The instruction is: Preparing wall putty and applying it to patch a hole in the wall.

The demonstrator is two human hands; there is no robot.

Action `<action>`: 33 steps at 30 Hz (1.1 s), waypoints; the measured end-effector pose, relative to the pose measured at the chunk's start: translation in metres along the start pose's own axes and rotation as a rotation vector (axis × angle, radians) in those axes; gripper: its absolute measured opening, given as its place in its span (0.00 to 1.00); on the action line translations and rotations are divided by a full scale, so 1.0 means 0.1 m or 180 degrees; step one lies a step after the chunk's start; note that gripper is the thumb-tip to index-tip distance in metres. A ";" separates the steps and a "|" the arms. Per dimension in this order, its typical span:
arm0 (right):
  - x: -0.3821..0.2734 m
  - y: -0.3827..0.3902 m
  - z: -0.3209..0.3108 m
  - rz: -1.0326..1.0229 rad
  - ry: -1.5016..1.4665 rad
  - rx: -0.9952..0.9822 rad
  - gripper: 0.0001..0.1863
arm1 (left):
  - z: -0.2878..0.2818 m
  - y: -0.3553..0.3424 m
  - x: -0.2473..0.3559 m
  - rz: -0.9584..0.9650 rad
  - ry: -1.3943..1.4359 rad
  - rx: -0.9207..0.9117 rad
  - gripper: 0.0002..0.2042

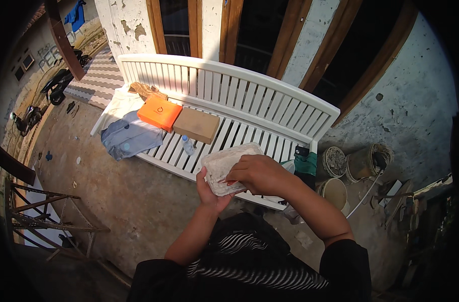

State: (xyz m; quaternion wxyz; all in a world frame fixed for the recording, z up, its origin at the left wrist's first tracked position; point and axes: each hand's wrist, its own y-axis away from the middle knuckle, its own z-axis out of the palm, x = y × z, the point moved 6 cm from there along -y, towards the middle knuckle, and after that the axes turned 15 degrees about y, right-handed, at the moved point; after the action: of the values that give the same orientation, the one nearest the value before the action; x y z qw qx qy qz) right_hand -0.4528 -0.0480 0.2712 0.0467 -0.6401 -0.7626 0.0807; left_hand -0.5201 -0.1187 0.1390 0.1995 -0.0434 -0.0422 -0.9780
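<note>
A shallow rectangular tray [220, 165], whitish and crusted with pale material, is held up in front of my body. My left hand [209, 194] grips its near left corner, thumb along the side and fingers underneath. Over the near right part of the tray, my right hand [259, 173] bends down with its fingers pinched together at the inner surface. Something small and reddish shows at those fingertips, too small to name. The back of my right hand covers the tray's right side.
Behind the tray stands a white slatted bench [229, 113] bearing an orange box [159, 113], a brown cardboard box [197, 126], a small plastic bottle [187, 146] and grey cloth [128, 136]. Several buckets [334, 194] stand right of it. A rusty metal frame [53, 214] is at left.
</note>
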 end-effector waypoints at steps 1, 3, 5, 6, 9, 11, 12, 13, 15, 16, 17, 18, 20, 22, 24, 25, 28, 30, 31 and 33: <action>0.01 0.02 -0.06 0.0015 0.0035 -0.0022 0.19 | -0.01 -0.01 -0.03 0.0000 0.0032 0.0003 0.38; 0.05 0.05 -0.15 0.0034 0.0065 -0.0037 0.18 | 0.02 -0.02 -0.06 -0.0003 0.0056 0.0010 0.39; 0.07 0.07 -0.25 0.0086 0.0115 0.0134 0.17 | 0.08 -0.01 -0.08 -0.0020 0.0137 -0.0008 0.39; 0.06 0.07 -0.29 0.0090 0.0113 0.0134 0.17 | 0.08 -0.02 -0.09 -0.0023 0.0136 -0.0005 0.39; 0.07 0.06 -0.35 0.0231 0.0238 0.0159 0.17 | 0.09 -0.03 -0.12 -0.0068 0.0112 -0.0008 0.39; 0.09 0.04 -0.31 0.0314 0.0365 0.0227 0.15 | 0.07 -0.02 -0.14 -0.0053 0.0118 0.0034 0.38; 0.08 0.02 -0.28 0.0318 0.0362 0.0229 0.15 | 0.07 -0.01 -0.16 -0.0056 0.0114 0.0036 0.38; 0.08 0.01 -0.26 0.0402 0.0466 0.0304 0.15 | 0.07 -0.01 -0.18 -0.0077 0.0154 0.0038 0.38; 0.08 -0.02 -0.21 0.0494 0.0573 0.0385 0.15 | 0.08 0.00 -0.21 -0.0105 0.0188 0.0037 0.38; 0.07 -0.04 -0.17 0.0500 0.0604 0.0344 0.14 | 0.07 0.00 -0.22 -0.0111 0.0184 0.0135 0.38; 0.06 -0.04 -0.13 0.0503 0.0635 0.0302 0.14 | 0.06 0.01 -0.22 -0.0113 0.0181 0.0233 0.37; 0.06 -0.04 -0.11 0.0505 0.0635 0.0305 0.14 | 0.05 0.01 -0.21 -0.0114 0.0178 0.0232 0.37; 0.00 -0.04 -0.05 0.0211 0.0543 0.0207 0.15 | 0.06 -0.01 -0.13 -0.0059 0.0077 0.0088 0.37; -0.01 0.00 -0.05 0.0074 0.0463 0.0181 0.15 | 0.06 0.01 -0.13 -0.0072 0.0056 0.0145 0.37; -0.03 0.04 -0.06 -0.0073 0.0380 0.0155 0.16 | 0.04 0.03 -0.11 -0.0075 0.0037 0.0205 0.37; -0.04 0.07 -0.05 -0.0193 0.0324 0.0082 0.16 | 0.03 0.03 -0.11 -0.0103 0.0047 0.0097 0.38; -0.07 0.12 -0.16 -0.0303 0.0264 -0.0012 0.17 | -0.05 0.00 -0.10 -0.0118 0.0034 -0.0059 0.39; -0.08 0.15 -0.28 -0.0290 0.0250 -0.0033 0.17 | 0.00 0.01 -0.10 -0.0107 0.0009 -0.0097 0.40; -0.07 0.16 -0.36 -0.0255 0.0267 0.0053 0.16 | 0.02 0.03 -0.11 -0.0099 0.0059 -0.0037 0.40; -0.08 0.19 -0.47 -0.0212 0.0289 0.0140 0.16 | 0.08 0.03 -0.13 -0.0097 0.0109 0.0020 0.40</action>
State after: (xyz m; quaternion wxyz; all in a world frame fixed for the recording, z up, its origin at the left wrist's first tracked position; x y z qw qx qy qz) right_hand -0.4253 -0.0500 0.3139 0.0979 -0.6162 -0.7786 0.0667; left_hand -0.5068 -0.1161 0.1456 0.1854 -0.0253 -0.0424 -0.9814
